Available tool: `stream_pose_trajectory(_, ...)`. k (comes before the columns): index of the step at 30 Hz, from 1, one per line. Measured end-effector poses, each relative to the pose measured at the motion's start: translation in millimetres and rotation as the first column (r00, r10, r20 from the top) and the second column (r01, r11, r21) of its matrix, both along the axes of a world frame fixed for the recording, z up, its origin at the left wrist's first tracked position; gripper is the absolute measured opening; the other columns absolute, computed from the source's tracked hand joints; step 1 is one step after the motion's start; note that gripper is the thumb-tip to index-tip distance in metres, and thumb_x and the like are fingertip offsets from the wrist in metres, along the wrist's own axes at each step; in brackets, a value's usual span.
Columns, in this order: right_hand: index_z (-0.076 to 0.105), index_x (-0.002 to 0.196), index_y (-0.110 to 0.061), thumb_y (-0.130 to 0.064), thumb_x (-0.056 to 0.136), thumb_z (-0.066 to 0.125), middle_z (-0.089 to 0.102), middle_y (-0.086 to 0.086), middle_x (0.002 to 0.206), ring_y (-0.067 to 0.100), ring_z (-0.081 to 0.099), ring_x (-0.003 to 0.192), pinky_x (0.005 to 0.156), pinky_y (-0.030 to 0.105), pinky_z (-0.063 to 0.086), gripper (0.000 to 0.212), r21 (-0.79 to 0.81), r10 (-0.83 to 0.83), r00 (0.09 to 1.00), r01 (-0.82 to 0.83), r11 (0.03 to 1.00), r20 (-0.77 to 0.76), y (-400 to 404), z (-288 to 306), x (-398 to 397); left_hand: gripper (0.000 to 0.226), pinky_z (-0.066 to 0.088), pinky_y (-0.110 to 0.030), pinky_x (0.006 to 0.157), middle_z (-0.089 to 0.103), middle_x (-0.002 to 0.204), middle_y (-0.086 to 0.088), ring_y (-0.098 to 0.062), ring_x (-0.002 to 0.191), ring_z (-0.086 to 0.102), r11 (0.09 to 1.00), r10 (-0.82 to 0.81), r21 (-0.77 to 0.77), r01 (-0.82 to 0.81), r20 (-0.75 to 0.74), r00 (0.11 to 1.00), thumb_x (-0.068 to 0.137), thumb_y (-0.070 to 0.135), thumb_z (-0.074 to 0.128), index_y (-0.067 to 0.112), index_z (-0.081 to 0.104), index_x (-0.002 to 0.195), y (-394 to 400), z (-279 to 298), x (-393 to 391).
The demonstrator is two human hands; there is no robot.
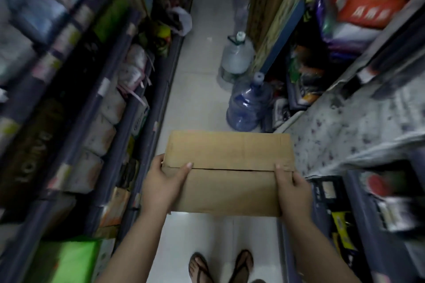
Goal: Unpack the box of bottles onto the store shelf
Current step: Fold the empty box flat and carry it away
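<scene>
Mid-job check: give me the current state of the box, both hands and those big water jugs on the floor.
cardboard box: flaps closed, carried in the air above the aisle floor.
left hand: grips the box's left end, thumb on top.
right hand: grips the box's right end, thumb on top.
blue water jug: upright on the floor, looks empty.
clear water jug: upright, capped.
</scene>
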State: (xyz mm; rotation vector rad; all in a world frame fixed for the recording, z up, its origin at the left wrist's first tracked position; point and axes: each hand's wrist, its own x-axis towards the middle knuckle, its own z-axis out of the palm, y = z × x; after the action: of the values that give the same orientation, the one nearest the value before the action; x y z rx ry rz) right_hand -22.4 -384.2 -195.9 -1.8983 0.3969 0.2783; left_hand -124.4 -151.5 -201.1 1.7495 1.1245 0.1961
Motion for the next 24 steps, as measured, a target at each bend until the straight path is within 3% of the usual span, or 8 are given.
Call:
stream_pose_trajectory(5,0.066,0.082,-0.029,-0.043,0.085,0.065,0.066,-0.012,0.084,0.017,0.063,0.087,0.081,0.037,0.050,0.015,0.018,0.003,0.999,-0.003,1.000,0.045,6,63,3,0.070,0.049,-0.031,0.069,0.067,0.108,0.008,-0.021,0.100,0.062,0.992,-0.059,0.112,0.061,-0.025,0.998,0.060,0.073,0.067,0.037,0.052,0.118,25,72,9)
stream_pose_trajectory(8,0.067,0.080,-0.028,-0.050,0.083,0.064,0.069,-0.008,0.084,0.017,0.064,0.086,0.082,0.041,0.052,0.022,0.039,-0.011,0.997,0.008,0.999,0.076,13,81,10,0.066,0.046,-0.031,0.069,0.067,0.106,0.008,-0.021,0.100,0.062,0.982,-0.090,0.165,0.093,-0.028,0.996,0.062,0.072,0.067,0.036,0.052,0.115,32,99,21)
stream_pose_trajectory(13,0.069,0.084,-0.020,-0.045,0.086,0.063,0.068,-0.005,0.081,0.013,0.062,0.079,0.062,0.028,0.044,0.026,0.073,-0.027,0.994,0.020,0.997,0.103,36,108,49,0.055,0.046,-0.032,0.071,0.062,0.091,0.013,-0.019,0.093,0.063,0.977,-0.103,0.190,0.101,0.000,0.995,0.065,0.070,0.067,0.036,0.051,0.105,47,117,56)
stream_pose_trajectory(16,0.069,0.086,-0.013,-0.045,0.086,0.063,0.069,0.000,0.080,0.018,0.063,0.080,0.060,0.030,0.044,0.033,0.059,-0.004,0.993,-0.003,0.998,0.120,52,111,88,0.055,0.047,-0.033,0.073,0.063,0.092,0.012,-0.020,0.093,0.063,0.980,-0.098,0.174,0.096,0.003,0.995,0.065,0.071,0.066,0.036,0.051,0.104,62,117,89)
stream_pose_trajectory(18,0.069,0.096,-0.009,-0.049,0.084,0.063,0.071,0.009,0.092,0.026,0.064,0.089,0.075,0.039,0.052,0.043,0.060,-0.003,0.994,-0.003,0.998,0.107,65,103,122,0.055,0.049,-0.036,0.079,0.065,0.097,0.011,-0.020,0.097,0.062,0.981,-0.083,0.174,0.081,0.002,0.997,0.064,0.073,0.065,0.038,0.050,0.103,75,113,119)
stream_pose_trajectory(20,0.068,0.113,-0.013,-0.056,0.080,0.063,0.070,0.006,0.110,0.024,0.063,0.102,0.093,0.044,0.050,0.054,0.075,0.001,0.995,-0.008,0.997,0.098,82,97,159,0.062,0.050,-0.040,0.083,0.067,0.102,0.009,-0.020,0.099,0.062,0.983,-0.062,0.171,0.060,0.002,0.998,0.061,0.077,0.064,0.038,0.051,0.107,88,110,153)
stream_pose_trajectory(21,0.068,0.114,-0.016,-0.057,0.080,0.064,0.070,0.002,0.111,0.022,0.063,0.104,0.094,0.044,0.050,0.053,0.095,0.007,0.995,-0.017,0.995,0.099,90,95,176,0.066,0.050,-0.041,0.083,0.067,0.103,0.008,-0.021,0.099,0.062,0.984,-0.054,0.172,0.054,0.000,0.999,0.059,0.079,0.062,0.037,0.052,0.109,94,110,167)
stream_pose_trajectory(24,0.071,0.104,-0.018,-0.046,0.085,0.064,0.069,-0.008,0.089,0.014,0.064,0.087,0.074,0.033,0.050,0.035,0.150,0.025,0.996,-0.037,0.988,0.083,112,95,240,0.076,0.052,-0.034,0.072,0.068,0.104,0.006,-0.021,0.096,0.063,0.985,-0.006,0.171,0.005,0.005,1.000,0.053,0.083,0.060,0.037,0.052,0.113,114,112,221)
